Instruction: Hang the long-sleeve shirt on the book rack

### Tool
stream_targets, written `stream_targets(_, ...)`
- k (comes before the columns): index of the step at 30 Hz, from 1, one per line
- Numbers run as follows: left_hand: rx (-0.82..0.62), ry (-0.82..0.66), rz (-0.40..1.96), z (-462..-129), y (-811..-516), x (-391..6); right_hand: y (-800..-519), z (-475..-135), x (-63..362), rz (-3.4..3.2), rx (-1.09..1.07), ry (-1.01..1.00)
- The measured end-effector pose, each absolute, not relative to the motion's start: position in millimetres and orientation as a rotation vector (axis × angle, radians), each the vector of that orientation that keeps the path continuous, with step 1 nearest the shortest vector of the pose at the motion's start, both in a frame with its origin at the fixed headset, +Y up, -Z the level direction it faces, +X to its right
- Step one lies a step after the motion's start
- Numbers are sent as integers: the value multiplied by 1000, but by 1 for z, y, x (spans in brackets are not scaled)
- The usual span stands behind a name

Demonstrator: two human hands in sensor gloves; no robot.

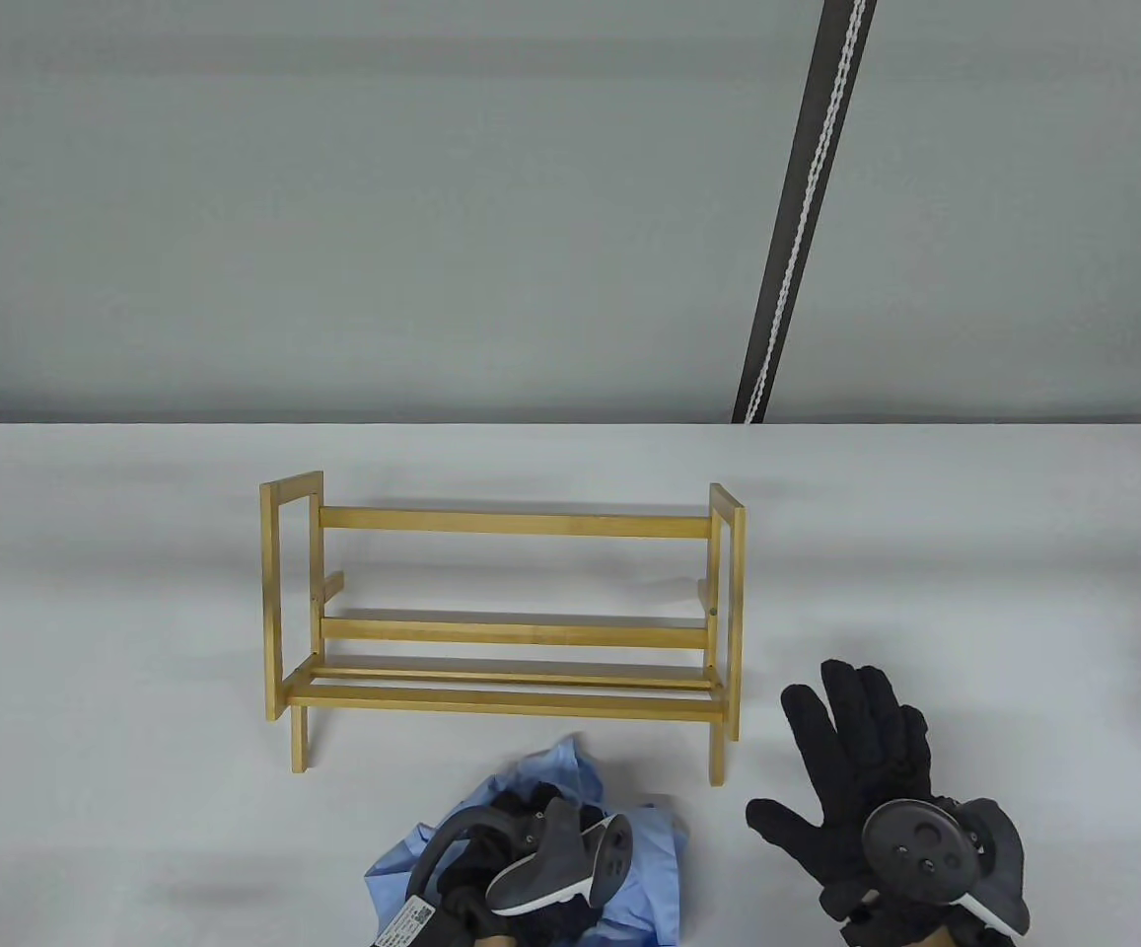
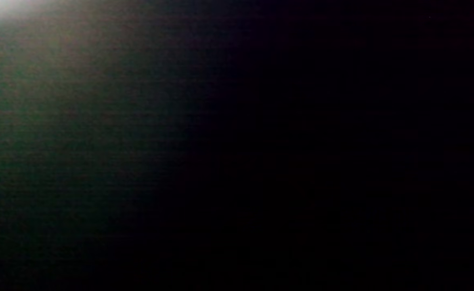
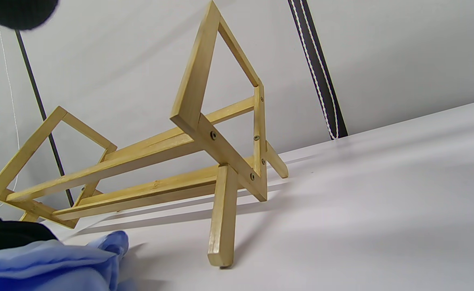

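Left hand (image 1: 521, 858): buried in the crumpled blue shirt (image 1: 649, 868) at the table's (image 1: 87, 592) near edge; grip cannot be told.
Right hand (image 1: 856, 779): fingers spread, nothing held, right of the shirt.
Book rack (image 1: 501, 612): just behind the shirt.
Tag (image 1: 410, 922): print unreadable.

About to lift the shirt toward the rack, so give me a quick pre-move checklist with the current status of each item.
1. Left hand on the shirt: ok, it is buried in the bunched blue fabric; whether it grips cannot tell.
2. Right hand free: ok, fingers spread, holding nothing, right of the shirt.
3. Book rack upright: ok, standing on its legs on the table.
4. Rails bare: ok, nothing hangs on them.
5. Shirt spread for hanging: not ok, crumpled in a heap in front of the rack.
6. Left wrist view usable: not ok, almost black.
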State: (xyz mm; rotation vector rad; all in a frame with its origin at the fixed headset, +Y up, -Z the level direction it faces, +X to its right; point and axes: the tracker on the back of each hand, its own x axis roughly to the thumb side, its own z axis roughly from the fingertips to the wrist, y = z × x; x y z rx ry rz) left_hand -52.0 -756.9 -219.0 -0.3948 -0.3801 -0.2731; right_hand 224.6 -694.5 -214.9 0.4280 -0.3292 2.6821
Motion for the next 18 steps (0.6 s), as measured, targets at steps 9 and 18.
stream_targets(9, -395, -442, -249, -214, -757, -45, -695, -215, 224, 2682, 429, -329)
stream_targets(18, -399, -454, -209, -215, -756, -49, -694, -215, 225, 2677, 431, -327)
